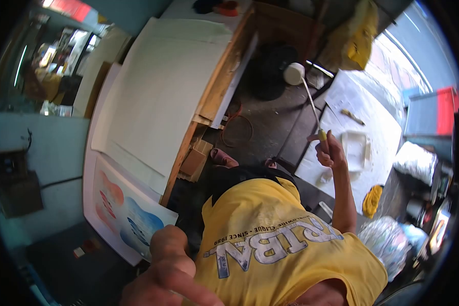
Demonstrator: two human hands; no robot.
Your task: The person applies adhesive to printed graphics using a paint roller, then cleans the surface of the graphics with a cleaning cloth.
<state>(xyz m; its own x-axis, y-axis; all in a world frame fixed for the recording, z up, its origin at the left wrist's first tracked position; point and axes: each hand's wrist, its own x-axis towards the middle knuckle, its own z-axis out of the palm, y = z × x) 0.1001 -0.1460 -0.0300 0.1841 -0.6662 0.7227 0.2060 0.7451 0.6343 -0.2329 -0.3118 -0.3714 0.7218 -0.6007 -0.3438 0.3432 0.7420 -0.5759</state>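
Observation:
My right hand is closed around the yellow-green handle of a paint roller. Its thin rod slants up and away, and the white roller head is held out over the dark floor. Below and beside that hand is a white-covered table with a white tray on it. My left hand is very close to the camera at the bottom, cut off by the frame edge; one finger points right, and whether it holds anything is hidden. Near that arm lies a sheet with red and blue printed shapes.
Large white sheets cover a wood-edged table on the left. Beneath its edge are cardboard pieces. A brush and a yellow cloth lie on the right table. An orange cable loops across the floor near my feet.

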